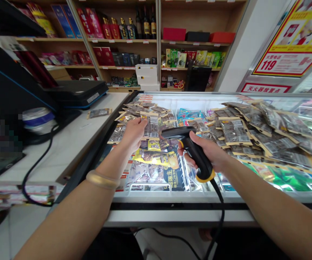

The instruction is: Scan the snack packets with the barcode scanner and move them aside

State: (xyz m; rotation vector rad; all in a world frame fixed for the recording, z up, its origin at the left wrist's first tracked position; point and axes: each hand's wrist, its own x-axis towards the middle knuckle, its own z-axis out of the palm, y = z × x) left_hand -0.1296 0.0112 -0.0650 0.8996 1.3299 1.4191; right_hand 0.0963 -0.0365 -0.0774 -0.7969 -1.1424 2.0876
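My right hand (207, 150) is wrapped round a black barcode scanner (199, 155) with yellow trim, its head pointing left and its cable hanging down. Pinched at its upper left edge, a small clear-and-tan snack packet (150, 126) is in my left hand (135, 131), just left of the scanner head. Both hands are over a glass-topped freezer. Similar packets lie in a small pile (136, 108) beyond my left hand and in a large heap (261, 133) on the right. Under the glass, a yellow package (156, 157) shows below the held packet.
A white counter (71, 151) on the left bears a black device (77, 92), a round tin (38, 121) and one packet (99, 113). The freezer's front edge (172, 216) runs near my body. Shelves (126, 41) with bottles and boxes stand behind. A cable (36, 164) hangs at left.
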